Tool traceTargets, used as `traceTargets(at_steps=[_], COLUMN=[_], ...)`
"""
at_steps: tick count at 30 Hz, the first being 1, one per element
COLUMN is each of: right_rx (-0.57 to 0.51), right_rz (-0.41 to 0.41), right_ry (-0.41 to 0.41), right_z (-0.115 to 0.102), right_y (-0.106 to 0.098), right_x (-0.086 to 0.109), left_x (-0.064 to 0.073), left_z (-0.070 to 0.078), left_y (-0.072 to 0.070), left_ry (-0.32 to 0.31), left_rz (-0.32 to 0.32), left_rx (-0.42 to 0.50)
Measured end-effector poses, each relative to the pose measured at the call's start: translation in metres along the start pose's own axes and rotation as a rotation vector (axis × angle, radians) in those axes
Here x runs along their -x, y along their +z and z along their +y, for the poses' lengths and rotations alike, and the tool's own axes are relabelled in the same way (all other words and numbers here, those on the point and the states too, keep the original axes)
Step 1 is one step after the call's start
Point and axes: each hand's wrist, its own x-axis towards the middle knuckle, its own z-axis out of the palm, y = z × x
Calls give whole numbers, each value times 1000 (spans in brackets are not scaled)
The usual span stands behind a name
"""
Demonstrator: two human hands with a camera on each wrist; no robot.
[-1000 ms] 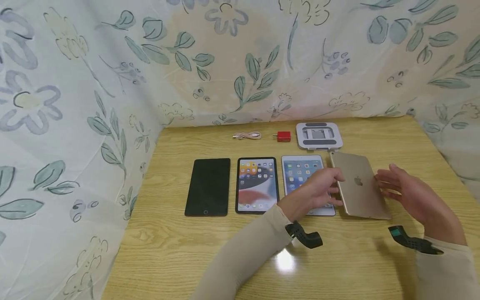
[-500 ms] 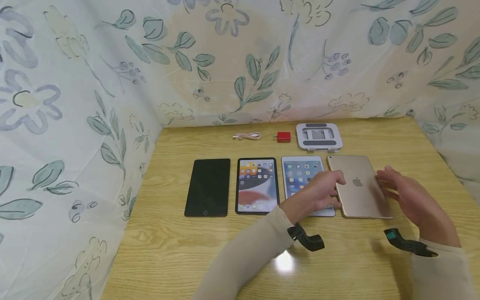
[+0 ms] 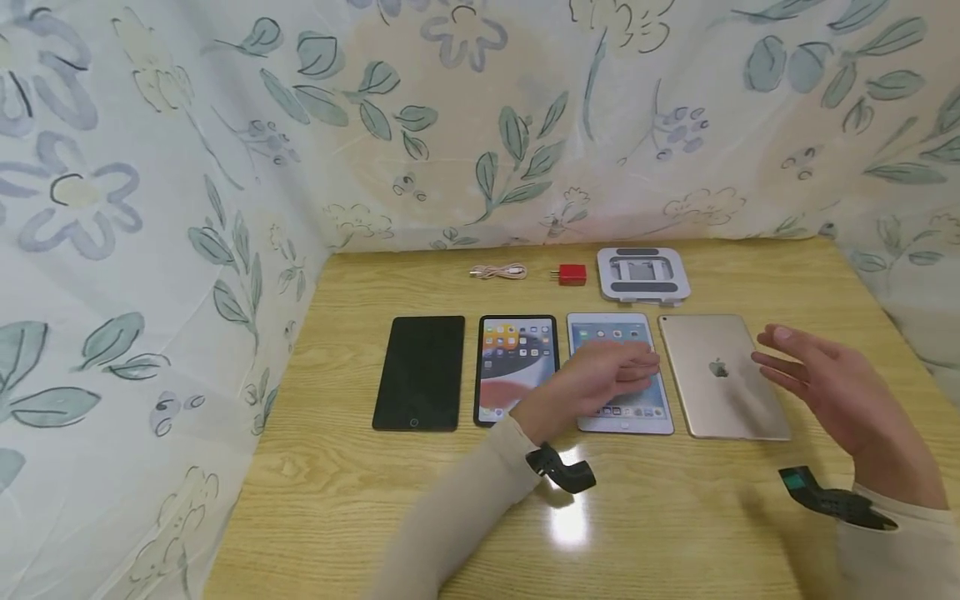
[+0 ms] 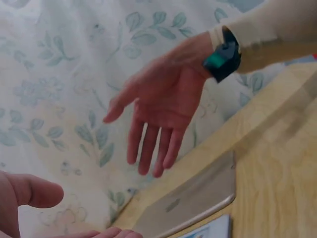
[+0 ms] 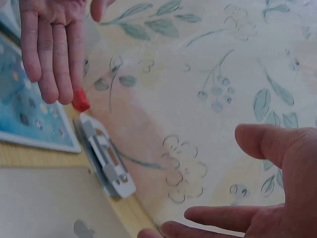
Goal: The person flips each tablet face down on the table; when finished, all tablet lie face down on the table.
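A gold tablet (image 3: 720,375) lies back side up on the table at the right end of a row, its apple logo showing. Over its right edge hovers my right hand (image 3: 825,379), fingers extended and holding nothing. My left hand (image 3: 600,375) is above the white tablet (image 3: 626,423), hiding much of its lit screen, with straight fingers and nothing in them. In the left wrist view the right hand (image 4: 163,99) hangs above the gold tablet (image 4: 193,198), fingers spread. The left hand's fingers (image 5: 54,59) point down in the right wrist view.
Left of these lie a black-framed tablet (image 3: 517,367) with a lit screen and a dark-screened black tablet (image 3: 420,375). Behind the row are a coiled cable (image 3: 498,272), a red charger plug (image 3: 572,275) and a folded silver stand (image 3: 643,275). A floral cloth (image 3: 450,125) hangs behind the table.
The gold tablet was tilted up between both hands, then came down flat on the table. My hands have let go; the left has moved left over the white tablet.
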Motion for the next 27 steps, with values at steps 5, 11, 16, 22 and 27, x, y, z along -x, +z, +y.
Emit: traceTargets(at_steps=[5, 11, 16, 22, 27], right_rx=[12, 164, 260, 309, 314], right_rz=[-35, -113, -200, -244, -277], right_ry=[-80, -35, 33, 98, 122], right_z=[-15, -20, -14, -6, 0], right_y=[12, 25, 35, 50, 60], right_x=[0, -6, -14, -22, -28], left_x=[21, 45, 58, 59, 55], left_z=[25, 46, 51, 46, 39], left_y=[-30, -62, -75, -79, -80], left_ry=[0, -38, -65, -96, -113], left_rz=[-43, 27, 39, 70, 77], left_rx=[-67, -170, -223, -242, -226])
